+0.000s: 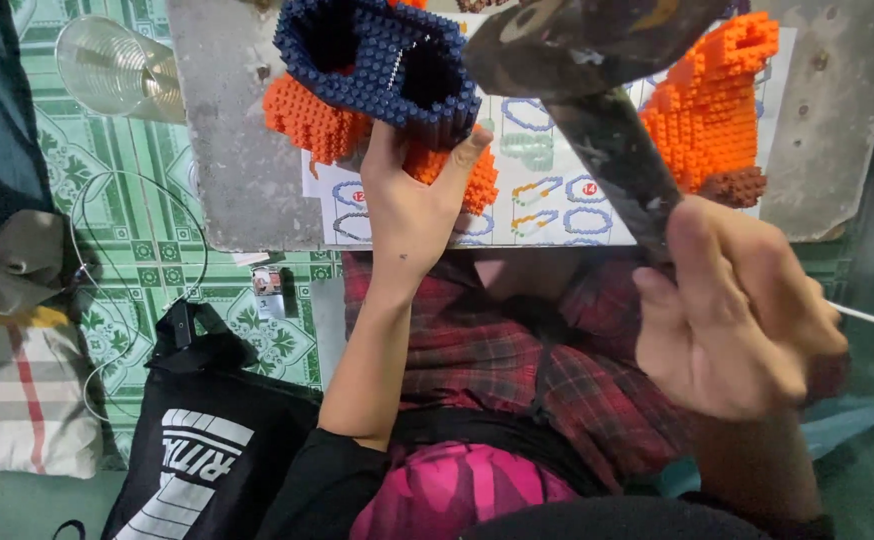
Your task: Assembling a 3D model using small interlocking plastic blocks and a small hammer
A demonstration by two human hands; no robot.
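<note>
A: State the condition of each grip.

B: The left hand [407, 205] is closed around the blue brick block [377, 60] from below, thumb on its right flank, fingers mostly hidden behind it. The right hand [732, 310] is wrapped fully around the handle of a hammer [597, 110], fingers curled tight.

A: Location of the blue brick block?

B: Held just above the near edge of the grey worktop [237, 150], over a printed instruction sheet [547, 210]. Orange brick parts [307, 115] adjoin it on the lower left and lower right; whether they are joined to it cannot be told. A separate orange brick model [707, 105] stands to the right on the sheet.

A: Relation between hammer and block?

B: The block lies up and to the left of the right hand. The hammer's long axis runs diagonally from that hand up-left, its dark head sitting just beside the block's right end; contact cannot be confirmed. The left hand is the nearer one, directly under the block.

A: Surroundings?

B: A clear plastic cup [117, 70] lies on the green tiled floor [147, 260], and a black bag [207, 430] sits lower left.
</note>
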